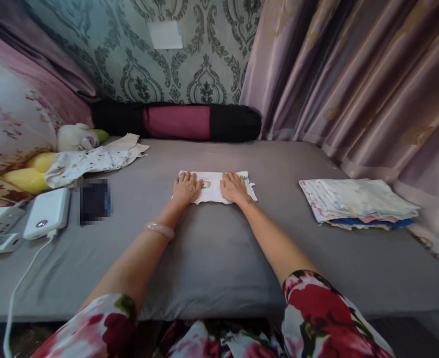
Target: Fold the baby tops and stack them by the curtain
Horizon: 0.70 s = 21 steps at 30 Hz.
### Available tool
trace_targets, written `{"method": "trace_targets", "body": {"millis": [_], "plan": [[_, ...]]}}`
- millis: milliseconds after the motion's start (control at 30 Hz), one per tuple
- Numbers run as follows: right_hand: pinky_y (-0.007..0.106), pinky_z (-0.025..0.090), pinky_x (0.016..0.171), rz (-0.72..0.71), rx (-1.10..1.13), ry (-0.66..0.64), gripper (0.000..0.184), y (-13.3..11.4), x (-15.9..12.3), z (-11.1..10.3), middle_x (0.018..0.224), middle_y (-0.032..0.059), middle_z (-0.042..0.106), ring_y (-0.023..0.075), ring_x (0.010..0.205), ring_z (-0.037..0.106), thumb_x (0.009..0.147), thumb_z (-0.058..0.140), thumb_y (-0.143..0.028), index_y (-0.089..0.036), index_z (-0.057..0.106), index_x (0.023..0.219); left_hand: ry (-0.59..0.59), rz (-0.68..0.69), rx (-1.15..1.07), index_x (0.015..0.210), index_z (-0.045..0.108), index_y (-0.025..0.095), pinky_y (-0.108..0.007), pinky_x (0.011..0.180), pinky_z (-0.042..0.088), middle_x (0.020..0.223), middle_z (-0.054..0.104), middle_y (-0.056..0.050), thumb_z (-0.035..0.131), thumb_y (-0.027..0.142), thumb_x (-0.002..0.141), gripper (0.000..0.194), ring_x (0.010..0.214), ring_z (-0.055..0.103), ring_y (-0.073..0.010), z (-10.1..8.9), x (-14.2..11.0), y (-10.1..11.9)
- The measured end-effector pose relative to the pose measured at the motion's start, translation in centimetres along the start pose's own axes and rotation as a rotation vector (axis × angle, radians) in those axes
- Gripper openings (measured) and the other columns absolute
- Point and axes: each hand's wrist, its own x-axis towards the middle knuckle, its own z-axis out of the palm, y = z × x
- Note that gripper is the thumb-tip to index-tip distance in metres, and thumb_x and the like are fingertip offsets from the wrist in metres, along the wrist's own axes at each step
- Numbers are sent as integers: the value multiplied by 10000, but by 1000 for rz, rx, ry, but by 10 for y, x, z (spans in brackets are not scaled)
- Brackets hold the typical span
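Observation:
A white folded cloth with small coloured prints lies flat on the grey bed sheet in front of me. My left hand rests palm down on its left end, fingers stretched out. On the right end lies my right hand, also flat with its fingers extended. Neither hand is wrapped around anything. To the right sits a stack of folded cloths, pale on top with a blue layer low down. At the left, a white patterned garment lies loosely spread.
A long black and maroon bolster lies along the wall. On the left are a white power bank with a cable, a power strip, a blurred-out dark object, a plush toy and a floral pillow. Curtains hang at the right.

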Motion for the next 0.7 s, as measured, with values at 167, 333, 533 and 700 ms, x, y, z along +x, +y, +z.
{"method": "trace_targets", "body": {"millis": [167,333,533,700], "plan": [[490,163,1176,45,-19,16,518,15,-2,-3,1540,139,368,267,1430,285,988,274,-313,-110,428,1438,-88,-24,14,1399,436,140,-531,1123,264,1523,377,-183,205,480,982,585,1443,271,-314,-6,-1,-9],[516,206,1156,82,-22,24,541,31,-8,-9,1548,155,349,296,1437,267,992,254,-339,-87,416,1443,-113,-6,-25,1402,434,132,-518,1128,278,1531,371,-182,214,482,980,590,1443,282,-303,-8,0,-20],[514,196,1161,139,12,-10,571,50,-9,-10,1577,157,285,288,1446,256,1003,211,-380,-94,358,1475,-182,-5,-89,1472,346,141,-499,1169,206,1583,281,-160,192,492,983,621,1466,246,-272,-1,5,-45],[568,175,1154,146,16,-36,575,53,-8,-11,1583,163,266,296,1449,244,1005,204,-376,-89,344,1483,-218,2,-42,1481,335,154,-526,1165,200,1588,273,-150,168,510,980,637,1473,227,-270,-4,6,-48]]}}
